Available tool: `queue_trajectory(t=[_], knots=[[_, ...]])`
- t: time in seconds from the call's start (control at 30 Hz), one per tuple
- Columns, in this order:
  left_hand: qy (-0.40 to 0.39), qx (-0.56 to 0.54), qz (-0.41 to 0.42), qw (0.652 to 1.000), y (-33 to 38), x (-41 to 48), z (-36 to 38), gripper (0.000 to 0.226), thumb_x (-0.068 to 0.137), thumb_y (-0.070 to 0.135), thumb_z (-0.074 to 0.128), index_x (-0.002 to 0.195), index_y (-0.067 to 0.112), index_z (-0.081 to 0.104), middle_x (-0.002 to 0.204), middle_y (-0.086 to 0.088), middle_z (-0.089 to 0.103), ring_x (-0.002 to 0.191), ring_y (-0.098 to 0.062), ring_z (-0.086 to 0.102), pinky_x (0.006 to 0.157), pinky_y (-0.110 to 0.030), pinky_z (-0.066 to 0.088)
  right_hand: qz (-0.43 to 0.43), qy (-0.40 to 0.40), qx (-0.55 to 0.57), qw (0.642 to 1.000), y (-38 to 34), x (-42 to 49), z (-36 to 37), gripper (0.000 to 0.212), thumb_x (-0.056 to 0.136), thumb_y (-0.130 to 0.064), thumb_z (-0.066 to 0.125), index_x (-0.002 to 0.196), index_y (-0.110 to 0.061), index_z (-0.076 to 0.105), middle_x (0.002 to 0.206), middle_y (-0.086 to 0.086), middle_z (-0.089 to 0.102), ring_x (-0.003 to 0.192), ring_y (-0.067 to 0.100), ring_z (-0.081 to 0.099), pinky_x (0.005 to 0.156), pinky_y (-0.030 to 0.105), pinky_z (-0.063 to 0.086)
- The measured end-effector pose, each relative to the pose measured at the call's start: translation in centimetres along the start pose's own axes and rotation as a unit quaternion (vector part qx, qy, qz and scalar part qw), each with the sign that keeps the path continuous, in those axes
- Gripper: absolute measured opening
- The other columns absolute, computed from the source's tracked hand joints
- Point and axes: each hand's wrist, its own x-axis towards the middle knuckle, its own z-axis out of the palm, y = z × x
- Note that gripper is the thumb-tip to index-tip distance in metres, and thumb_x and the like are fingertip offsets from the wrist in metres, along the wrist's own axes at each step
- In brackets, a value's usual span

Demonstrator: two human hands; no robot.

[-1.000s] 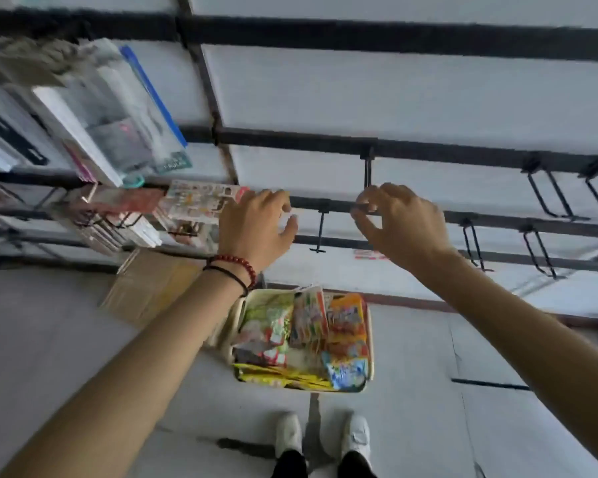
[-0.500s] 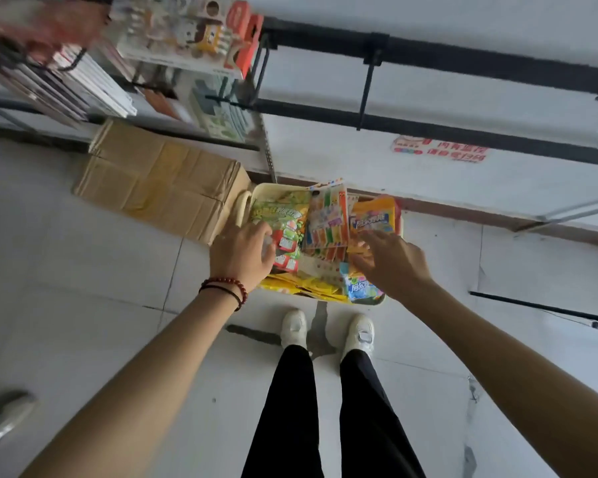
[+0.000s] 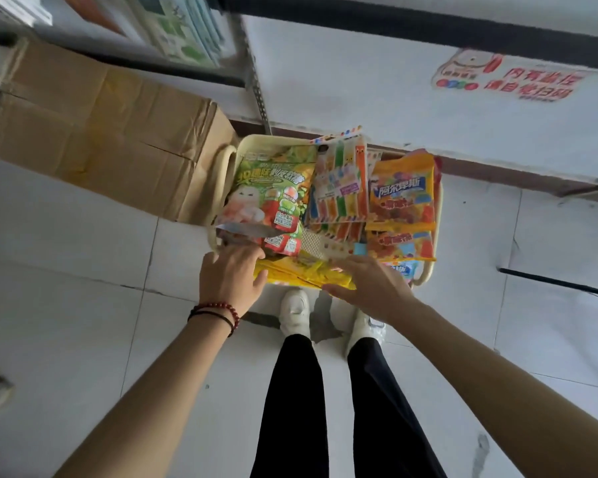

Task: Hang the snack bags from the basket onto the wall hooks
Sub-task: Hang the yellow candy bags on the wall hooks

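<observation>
Both hands have dropped from the wall rails to the cream basket on the tiled floor, and the view has closed in on it since half a second ago. Snack bags fill the basket: a green bag lies at its left side, a pack of multicoloured strips stands in the middle, and orange bags are stacked at its right side. Yellow bags lie along the basket's near edge, with a blue-and-white bag at the near right corner.

A person's left hand, with a red bead bracelet and a black band at the wrist, rests at the basket's near left corner, fingers spread and loosely curled over the yellow bags and the bottom of the green bag; whether they grip anything cannot be told. At the near edge of the basket the right hand lies palm down over the yellow bags, fingers extended and open, thumb out to the side.

Just nearer than the basket stand two white shoes below black trousers. Touching the basket's left handle sits a taped cardboard box. Beyond the basket rises a white wall with a red-lettered sticker up to the right and a black rail across it. Hanging goods show blurred beyond the box.
</observation>
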Motion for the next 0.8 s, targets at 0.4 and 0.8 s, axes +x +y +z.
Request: queue_trajectory(t=[0.4, 0.8], knots=[[0.055, -0.023, 0.021, 0.998, -0.6, 0.3, 2.4, 0.008, 0.079, 0.024, 0.071, 0.081, 0.019, 0.064, 0.076, 0.004, 0.067, 0.078, -0.022, 0.062, 0.074, -0.037, 0.040, 0.096, 0.079, 0.069, 0.990, 0.6, 1.1, 2.6, 0.032, 0.095, -0.043, 0.045, 0.119, -0.031, 0.062, 0.105, 0.006, 0.068, 0.092, 0.030, 0.062, 0.065, 0.031, 0.044], [0.028, -0.038, 0.107, 0.993, 2.7, 1.6, 2.8, 0.025, 0.071, 0.041, 0.077, 0.090, 0.027, 0.067, 0.086, 0.011, 0.070, 0.081, -0.017, 0.063, 0.077, -0.037, 0.039, 0.103, 0.175, 0.080, 0.976, 1.3, 2.8, 1.5, 0.025, 0.095, -0.037, 0.050, 0.114, -0.029, 0.063, 0.104, -0.001, 0.070, 0.083, 0.020, 0.063, 0.058, 0.025, 0.038]])
